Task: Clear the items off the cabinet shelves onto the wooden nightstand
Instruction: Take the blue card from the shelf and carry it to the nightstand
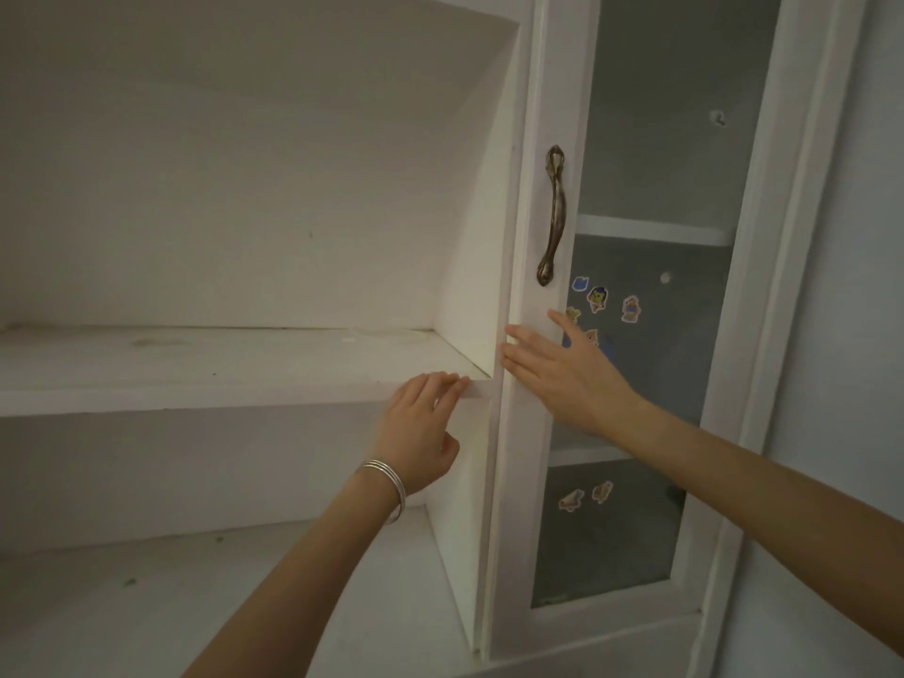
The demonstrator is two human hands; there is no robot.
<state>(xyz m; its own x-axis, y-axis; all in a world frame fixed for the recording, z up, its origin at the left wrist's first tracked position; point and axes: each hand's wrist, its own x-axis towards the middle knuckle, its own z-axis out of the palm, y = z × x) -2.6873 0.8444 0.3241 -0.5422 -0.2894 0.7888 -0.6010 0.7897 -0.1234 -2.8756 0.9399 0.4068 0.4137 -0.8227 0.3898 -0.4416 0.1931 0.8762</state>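
A white cabinet fills the head view, seen from below. Its upper shelf and lower shelf carry no items that I can see. My left hand, with silver bangles on the wrist, rests its fingertips on the front edge of the upper shelf near the right end. My right hand lies flat with fingers spread against the frame of the glass cabinet door, just below the bronze door handle. Neither hand holds anything. The wooden nightstand is out of view.
The door's glass pane carries several small cartoon stickers and shows more white shelves behind it. A pale wall lies to the right of the cabinet.
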